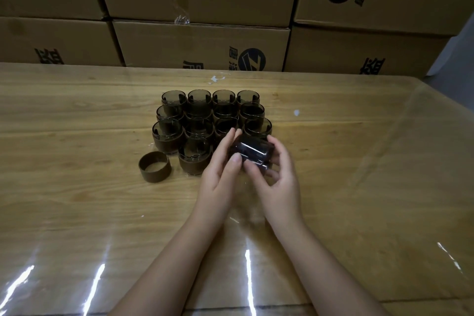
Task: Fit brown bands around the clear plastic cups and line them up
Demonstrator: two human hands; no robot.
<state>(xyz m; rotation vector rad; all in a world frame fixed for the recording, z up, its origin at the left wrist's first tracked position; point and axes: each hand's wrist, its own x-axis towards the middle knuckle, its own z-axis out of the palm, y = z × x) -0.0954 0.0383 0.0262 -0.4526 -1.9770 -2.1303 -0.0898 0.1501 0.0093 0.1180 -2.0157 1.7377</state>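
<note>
We hold one cup [252, 152] tipped on its side, our left grip [220, 169] and right grip [279, 177] both curled round it. The loose band [154, 166] lies leftward on the worktop [77, 110], opening up, nearest the left grip.

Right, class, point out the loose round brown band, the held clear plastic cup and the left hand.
loose brown band [155, 175]: head view, front wall
held clear plastic cup [252, 152]: head view, side
left hand [220, 179]: head view, back
</note>
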